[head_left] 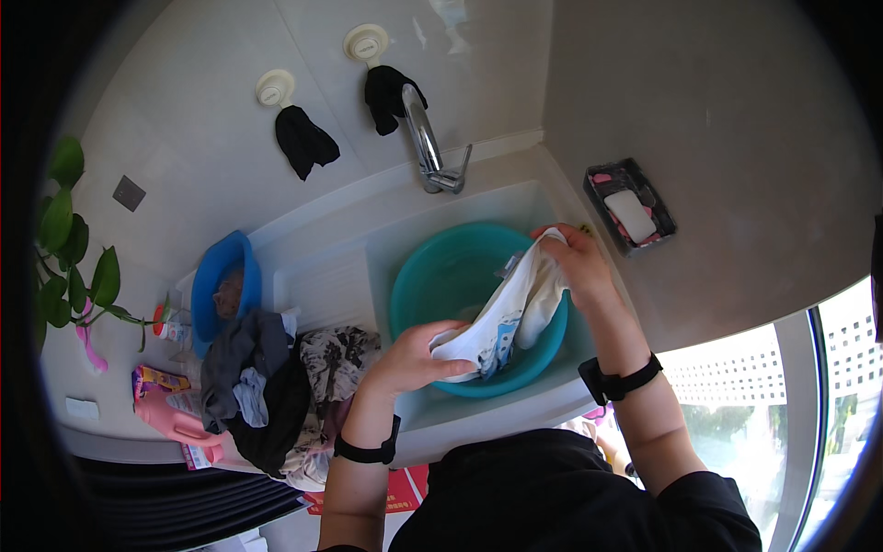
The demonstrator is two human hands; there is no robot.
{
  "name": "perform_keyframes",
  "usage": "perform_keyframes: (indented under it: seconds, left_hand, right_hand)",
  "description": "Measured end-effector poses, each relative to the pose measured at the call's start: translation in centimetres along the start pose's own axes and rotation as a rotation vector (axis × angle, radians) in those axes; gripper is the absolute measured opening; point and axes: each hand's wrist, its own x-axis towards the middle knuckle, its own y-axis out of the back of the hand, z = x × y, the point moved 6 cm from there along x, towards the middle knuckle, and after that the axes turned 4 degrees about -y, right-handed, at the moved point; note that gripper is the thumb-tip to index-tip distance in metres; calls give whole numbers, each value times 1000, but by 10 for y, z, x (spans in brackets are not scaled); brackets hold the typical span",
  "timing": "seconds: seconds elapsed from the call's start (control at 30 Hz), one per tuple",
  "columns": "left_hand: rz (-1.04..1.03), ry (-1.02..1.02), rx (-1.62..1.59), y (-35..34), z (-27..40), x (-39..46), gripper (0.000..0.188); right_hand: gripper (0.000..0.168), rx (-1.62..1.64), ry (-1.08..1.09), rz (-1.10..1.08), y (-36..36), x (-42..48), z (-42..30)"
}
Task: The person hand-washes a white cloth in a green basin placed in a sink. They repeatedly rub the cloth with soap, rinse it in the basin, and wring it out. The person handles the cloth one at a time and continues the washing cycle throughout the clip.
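A white garment with a blue print [507,310] is stretched between my two hands over a green plastic basin [431,276]. My left hand [417,355] pinches its lower left end between thumb and fingers. At the upper right, my right hand [578,262] grips the other end near the basin's far right rim. A small grey tag shows on the garment's edge. Part of the cloth hangs down into the basin. The basin stands inside a white sink [476,414], below a chrome faucet [431,152].
Left of the sink, a pile of clothes [276,379] lies against a blue basin [207,297]. A pink detergent jug [172,417] stands beside it. Black cloths [303,141] hang from wall hooks. A soap dish [610,228] holds white soap [630,215] at right. A leafy plant [69,241] hangs left.
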Motion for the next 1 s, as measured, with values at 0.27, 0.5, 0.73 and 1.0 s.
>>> perform_keyframes:
  seconds: [0.27,0.5,0.73,1.0]
  left_hand:
    - [236,-77,-273,5,5,13,23]
    - [441,-98,-504,15,-21,13,27]
    - [487,-113,-915,-13,-58,39,32]
    - [424,-37,-995,-50,-58,31,28]
  right_hand:
    - [61,-678,291,-472,-56,-38,3]
    - [34,12,-48,-478,-44,-15,44]
    - [12,-340,551,-286,-129,-89,-8]
    - [15,-969,634,136,-124,-44,-5]
